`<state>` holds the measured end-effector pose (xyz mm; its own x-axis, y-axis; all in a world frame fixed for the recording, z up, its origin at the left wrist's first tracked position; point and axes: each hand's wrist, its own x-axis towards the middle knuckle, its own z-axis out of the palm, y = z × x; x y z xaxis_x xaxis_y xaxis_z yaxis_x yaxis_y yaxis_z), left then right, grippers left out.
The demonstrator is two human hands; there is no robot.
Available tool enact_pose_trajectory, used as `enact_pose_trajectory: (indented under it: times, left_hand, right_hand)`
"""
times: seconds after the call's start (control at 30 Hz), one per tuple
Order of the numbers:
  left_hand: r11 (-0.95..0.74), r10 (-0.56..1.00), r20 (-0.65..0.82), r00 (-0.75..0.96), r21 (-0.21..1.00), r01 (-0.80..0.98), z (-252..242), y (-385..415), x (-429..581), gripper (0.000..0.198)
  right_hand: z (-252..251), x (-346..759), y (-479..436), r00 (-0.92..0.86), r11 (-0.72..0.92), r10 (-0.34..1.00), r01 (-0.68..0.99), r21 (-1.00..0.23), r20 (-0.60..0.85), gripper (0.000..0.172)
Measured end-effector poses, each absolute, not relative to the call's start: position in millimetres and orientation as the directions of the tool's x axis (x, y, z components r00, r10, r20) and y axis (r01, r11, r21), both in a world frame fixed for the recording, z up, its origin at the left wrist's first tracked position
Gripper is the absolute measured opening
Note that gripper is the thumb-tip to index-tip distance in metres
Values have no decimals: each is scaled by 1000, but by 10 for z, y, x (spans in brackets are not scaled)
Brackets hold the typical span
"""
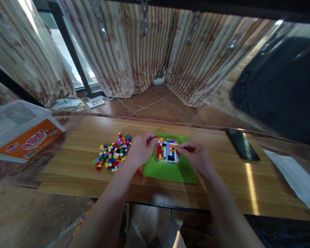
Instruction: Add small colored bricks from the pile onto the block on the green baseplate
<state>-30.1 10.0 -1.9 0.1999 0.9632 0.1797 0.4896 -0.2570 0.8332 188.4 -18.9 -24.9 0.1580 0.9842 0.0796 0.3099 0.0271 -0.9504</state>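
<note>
Your left hand point(138, 150), right hand point(198, 156), fingertips pinched at the central brick build point(167, 151), any grip unclear, green baseplate point(167, 173) beneath.

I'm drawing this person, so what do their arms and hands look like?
The left hand and right hand wear no gloves. Both forearms are bare, with no sleeves, watch or bracelet showing. The fingers are too small here to tell about rings or nail polish.

There are two hands point(141, 150) point(199, 158), one baseplate point(167, 173), one phone point(242, 144), one tub point(28, 138).
</note>
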Motion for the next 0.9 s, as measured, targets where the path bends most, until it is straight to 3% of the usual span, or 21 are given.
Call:
enact_pose_trajectory:
  times: [0.43,0.73,0.9]
  left_hand:
    - [-278,957,198,213,836,473,2,78,-269,19]
    - [-221,958,144,246,920,324,-35,65,-235,19]
    - [-229,951,143,273,922,314,-66,53,-214,19]
  right_hand:
    - [-255,1848,-193,182,34,980,254,-967,83,15]
    - [-303,1873,-183,154,8,987,231,-973,45,19]
    - [-238,1834,-214,219,60,965,341,-938,142,19]
